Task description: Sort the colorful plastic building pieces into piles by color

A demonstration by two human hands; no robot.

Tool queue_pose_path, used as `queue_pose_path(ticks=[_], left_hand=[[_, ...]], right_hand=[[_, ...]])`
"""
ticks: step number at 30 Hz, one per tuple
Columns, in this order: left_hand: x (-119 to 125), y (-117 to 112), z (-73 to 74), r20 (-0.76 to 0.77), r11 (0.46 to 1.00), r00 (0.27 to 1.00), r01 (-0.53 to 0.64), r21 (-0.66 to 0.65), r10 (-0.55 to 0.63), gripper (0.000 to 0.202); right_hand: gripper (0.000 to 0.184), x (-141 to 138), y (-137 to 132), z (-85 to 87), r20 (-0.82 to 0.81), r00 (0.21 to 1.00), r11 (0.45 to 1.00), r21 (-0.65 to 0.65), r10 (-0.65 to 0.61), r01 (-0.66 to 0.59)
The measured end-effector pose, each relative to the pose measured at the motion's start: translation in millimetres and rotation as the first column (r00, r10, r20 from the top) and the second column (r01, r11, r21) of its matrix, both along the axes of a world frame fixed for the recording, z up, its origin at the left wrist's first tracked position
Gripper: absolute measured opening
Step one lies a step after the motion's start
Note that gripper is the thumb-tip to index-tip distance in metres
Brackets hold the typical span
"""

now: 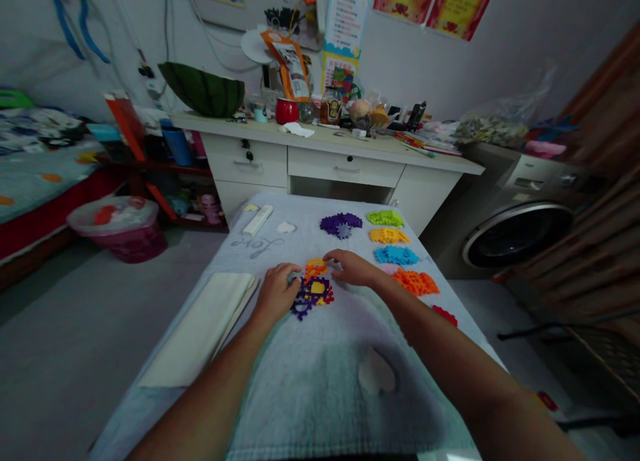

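A small assembly of interlocking plastic building pieces (317, 289), dark purple, yellow, red and orange, lies on the cloth-covered table in front of me. My left hand (278, 289) grips its left edge, thumb on the dark purple part and fingers curled at the side. At the upper right, my right hand (349, 268) is beside the orange pieces (315, 268), thumb and forefinger apart. Whether its fingertip touches them I cannot tell. Sorted piles stand beyond and to the right: purple (340, 224), green (385, 218), yellow (389, 236), blue (396, 255), orange (416, 282) and red (445, 315).
A folded cream cloth (200, 331) lies at the table's left, with a white box (258, 220) further back. Behind stands a white desk (345, 168) crowded with items. A washing machine (510, 214) is at right, a pink basket (120, 231) at left.
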State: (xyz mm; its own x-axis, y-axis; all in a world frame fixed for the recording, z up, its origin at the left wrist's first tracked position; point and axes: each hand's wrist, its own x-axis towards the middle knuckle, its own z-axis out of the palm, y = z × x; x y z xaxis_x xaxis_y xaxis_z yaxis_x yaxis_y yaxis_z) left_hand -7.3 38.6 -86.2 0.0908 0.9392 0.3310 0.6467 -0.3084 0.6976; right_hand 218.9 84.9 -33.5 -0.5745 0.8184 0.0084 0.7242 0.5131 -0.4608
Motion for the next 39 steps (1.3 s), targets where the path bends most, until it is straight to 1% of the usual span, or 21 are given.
queue_pose_path(ticks=[2, 3, 7, 10, 13, 15, 16, 19, 20, 22, 23, 24, 25, 27, 28, 30, 32, 33, 35, 39], left_hand=[[1, -1, 1.6, -0.026, 0.999, 0.999, 0.036, -0.003, -0.036, 0.025], [2, -1, 1.9, -0.042, 0.998, 0.998, 0.056, -0.005, -0.056, 0.025], [4, -1, -0.7, -0.095, 0.993, 0.989, 0.117, -0.009, -0.118, 0.029], [6, -3, -3.2, -0.129, 0.989, 0.981, 0.143, -0.03, -0.146, 0.035], [7, -6, -2.9, -0.153, 0.986, 0.975, 0.161, -0.037, -0.164, 0.038], [7, -8, -1.4, -0.159, 0.985, 0.972, 0.169, -0.036, -0.173, 0.039], [7, -8, -0.5, -0.161, 0.985, 0.972, 0.17, -0.037, -0.173, 0.039], [7, -9, 1.9, -0.158, 0.985, 0.972, 0.169, -0.036, -0.172, 0.036], [8, -9, 2.3, -0.156, 0.985, 0.973, 0.167, -0.034, -0.17, 0.035], [7, -9, 2.8, -0.156, 0.986, 0.973, 0.167, -0.029, -0.17, 0.034], [7, -9, 2.8, -0.158, 0.986, 0.973, 0.167, -0.026, -0.169, 0.033], [7, -9, 2.8, -0.162, 0.986, 0.972, 0.167, -0.024, -0.169, 0.032], [7, -9, 2.9, -0.165, 0.985, 0.971, 0.168, -0.024, -0.17, 0.032], [7, -9, 3.5, -0.169, 0.984, 0.97, 0.175, -0.028, -0.177, 0.033], [7, -9, 4.0, -0.17, 0.984, 0.969, 0.178, -0.03, -0.18, 0.035], [8, -10, 5.2, -0.176, 0.983, 0.967, 0.181, -0.036, -0.184, 0.04], [8, -11, 6.0, -0.191, 0.982, 0.963, 0.185, -0.038, -0.189, 0.045], [9, -11, 6.1, -0.2, 0.981, 0.961, 0.188, -0.04, -0.192, 0.047], [9, -11, 5.7, -0.217, 0.979, 0.954, 0.199, -0.046, -0.205, 0.048], [9, -9, 4.0, -0.223, 0.977, 0.952, 0.204, -0.055, -0.211, 0.046]], right_hand=[[0.054, -14, 3, -6.6, 0.034, 0.999, 0.998, 0.062, 0.024, -0.026], [0.055, -19, 5, -9.7, 0.053, 0.998, 0.997, 0.076, 0.028, -0.032], [0.046, -26, 9, -16.7, 0.084, 0.996, 0.997, 0.078, -0.009, 0.002], [0.05, -19, 6, -15.7, 0.034, 0.999, 0.997, 0.07, -0.041, 0.038], [0.057, -5, 0, -9.4, -0.019, 0.996, 0.995, 0.058, -0.086, 0.087], [0.05, 6, -3, -2.5, -0.04, 0.991, 0.99, 0.054, -0.127, 0.129], [0.042, 11, -5, 1.2, -0.047, 0.988, 0.987, 0.046, -0.15, 0.152], [0.011, 22, -7, 10.6, -0.06, 0.972, 0.973, -0.034, -0.229, 0.227], [0.01, 25, -7, 12.2, -0.061, 0.965, 0.965, -0.082, -0.255, 0.25], [0.023, 27, -8, 12.8, -0.041, 0.952, 0.94, -0.178, -0.302, 0.29], [0.028, 28, -8, 11.8, -0.016, 0.947, 0.928, -0.204, -0.322, 0.312], [0.03, 28, -8, 10.4, 0.021, 0.94, 0.919, -0.203, -0.341, 0.337], [0.03, 28, -9, 8.8, 0.064, 0.931, 0.916, -0.171, -0.358, 0.364], [0.025, 28, -10, 5.8, 0.145, 0.906, 0.912, -0.04, -0.399, 0.408], [0.026, 28, -11, 4.9, 0.174, 0.895, 0.91, 0.026, -0.411, 0.413], [0.04, 29, -14, 3.7, 0.221, 0.899, 0.925, 0.096, -0.379, 0.366], [0.056, 31, -15, 2.4, 0.266, 0.926, 0.963, 0.093, -0.268, 0.252], [0.059, 31, -15, 1.4, 0.288, 0.936, 0.979, 0.081, -0.203, 0.187], [0.059, 31, -14, -1.7, 0.319, 0.941, 0.993, 0.065, -0.109, 0.093], [0.051, 32, -8, -7.6, 0.316, 0.948, 0.998, 0.062, -0.049, 0.031]])
